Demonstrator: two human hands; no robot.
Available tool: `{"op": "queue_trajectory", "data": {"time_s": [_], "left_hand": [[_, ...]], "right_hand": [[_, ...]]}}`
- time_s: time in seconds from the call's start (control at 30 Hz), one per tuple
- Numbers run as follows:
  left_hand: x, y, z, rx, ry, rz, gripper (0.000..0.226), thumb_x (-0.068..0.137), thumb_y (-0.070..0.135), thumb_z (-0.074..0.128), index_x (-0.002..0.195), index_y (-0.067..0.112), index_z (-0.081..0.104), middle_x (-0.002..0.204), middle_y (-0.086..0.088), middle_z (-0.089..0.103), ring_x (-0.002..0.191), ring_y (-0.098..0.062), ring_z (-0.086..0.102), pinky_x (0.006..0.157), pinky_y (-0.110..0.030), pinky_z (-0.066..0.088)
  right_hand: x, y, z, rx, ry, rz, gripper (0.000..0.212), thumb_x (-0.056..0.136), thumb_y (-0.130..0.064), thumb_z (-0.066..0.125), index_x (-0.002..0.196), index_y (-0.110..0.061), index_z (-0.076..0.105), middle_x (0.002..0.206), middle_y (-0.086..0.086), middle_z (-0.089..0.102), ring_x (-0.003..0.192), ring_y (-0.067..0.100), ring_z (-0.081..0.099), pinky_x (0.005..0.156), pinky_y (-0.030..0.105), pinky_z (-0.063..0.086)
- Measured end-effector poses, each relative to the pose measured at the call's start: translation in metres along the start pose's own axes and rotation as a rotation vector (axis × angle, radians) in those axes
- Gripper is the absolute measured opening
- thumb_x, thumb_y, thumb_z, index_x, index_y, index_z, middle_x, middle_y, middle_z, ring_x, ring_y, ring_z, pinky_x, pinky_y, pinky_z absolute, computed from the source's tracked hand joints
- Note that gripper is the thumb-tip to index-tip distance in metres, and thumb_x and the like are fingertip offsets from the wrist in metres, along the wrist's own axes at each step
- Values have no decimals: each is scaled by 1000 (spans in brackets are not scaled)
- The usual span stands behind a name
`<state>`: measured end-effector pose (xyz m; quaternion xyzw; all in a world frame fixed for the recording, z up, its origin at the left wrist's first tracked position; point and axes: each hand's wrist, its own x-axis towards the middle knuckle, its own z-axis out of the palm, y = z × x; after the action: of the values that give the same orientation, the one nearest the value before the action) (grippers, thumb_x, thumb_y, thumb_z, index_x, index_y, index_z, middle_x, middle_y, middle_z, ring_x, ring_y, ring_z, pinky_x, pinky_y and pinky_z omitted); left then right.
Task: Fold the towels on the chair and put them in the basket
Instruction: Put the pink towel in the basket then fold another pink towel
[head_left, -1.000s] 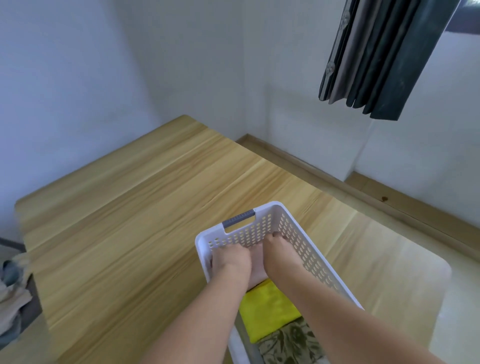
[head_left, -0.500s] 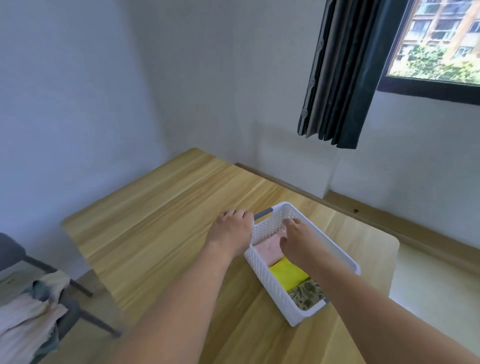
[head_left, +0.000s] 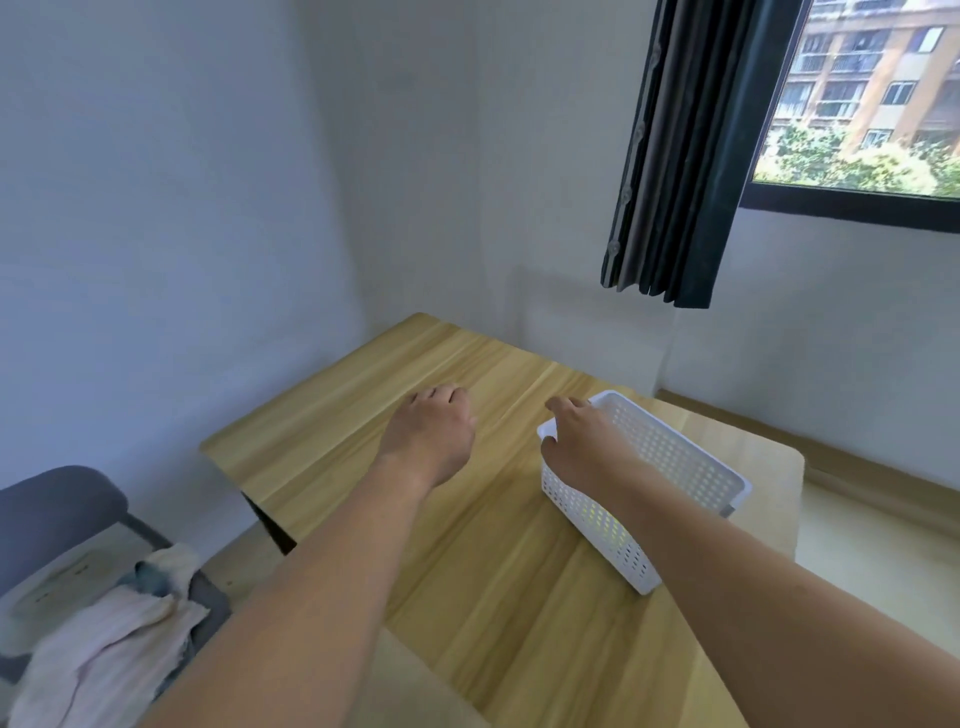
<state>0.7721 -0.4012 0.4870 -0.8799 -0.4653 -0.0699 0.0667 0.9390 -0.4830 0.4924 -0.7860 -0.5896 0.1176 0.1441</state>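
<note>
Both hands have come up out of the white basket (head_left: 691, 467), so one more folded towel is in. Left hand (head_left: 428, 439), fingers loosely curled, holds nothing over the table (head_left: 332, 415). Right hand (head_left: 584, 441) touches the basket's far-left rim, fingers fairly straight. More towels (head_left: 104, 639) wait on the chair (head_left: 52, 509), near left.

basket (head_left: 670, 467) contents hidden behind its wall, chair (head_left: 57, 514) cut off at left edge

Both hands, left (head_left: 428, 434) and right (head_left: 582, 444), hover over the table (head_left: 332, 415) beside the white basket (head_left: 675, 462).
</note>
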Motion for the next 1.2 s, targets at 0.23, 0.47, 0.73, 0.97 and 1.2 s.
{"op": "queue_trajectory", "data": {"time_s": [0.23, 0.47, 0.73, 0.97, 1.2], "left_hand": [[-53, -118, -10, -23, 20, 55, 42, 101, 27, 34, 138, 9, 40, 143, -9, 45, 128, -27, 43, 104, -38, 35], [-113, -252, 0, -83, -107, -52, 47, 101, 26, 28, 146, 11, 32, 150, -8, 37, 136, -24, 35, 112, -37, 29], [-156, -369, 13, -128, -93, -89, 42, 101, 24, 31, 140, 12, 39, 143, -7, 44, 128, -25, 41, 107, -37, 35], [-181, -514, 35, -168, -137, -73, 42, 101, 24, 29, 140, 11, 39, 144, -6, 43, 129, -24, 41, 109, -39, 35], [-220, -641, 64, -180, -236, -202, 32, 97, 18, 35, 124, 9, 51, 132, -7, 52, 119, -25, 47, 99, -38, 42]], "right_hand": [[-15, -122, 42, 48, 30, 19, 47, 89, -13, 46, 135, -10, 43, 135, 9, 47, 119, 30, 48, 89, 36, 44], [-23, -241, 86, 81, -38, -29, 55, 92, -16, 43, 146, -13, 32, 144, 5, 40, 121, 27, 49, 82, 31, 43], [-10, -357, 156, 118, -138, -81, 53, 92, -18, 44, 144, -12, 34, 143, 9, 41, 126, 29, 46, 95, 34, 43], [0, -475, 223, 154, -207, -11, 53, 94, -17, 45, 145, -12, 33, 148, 6, 38, 131, 24, 42, 99, 30, 38], [12, -562, 274, 190, -300, 9, 52, 94, -18, 43, 145, -14, 34, 147, 5, 39, 131, 23, 42, 102, 33, 38]]}}
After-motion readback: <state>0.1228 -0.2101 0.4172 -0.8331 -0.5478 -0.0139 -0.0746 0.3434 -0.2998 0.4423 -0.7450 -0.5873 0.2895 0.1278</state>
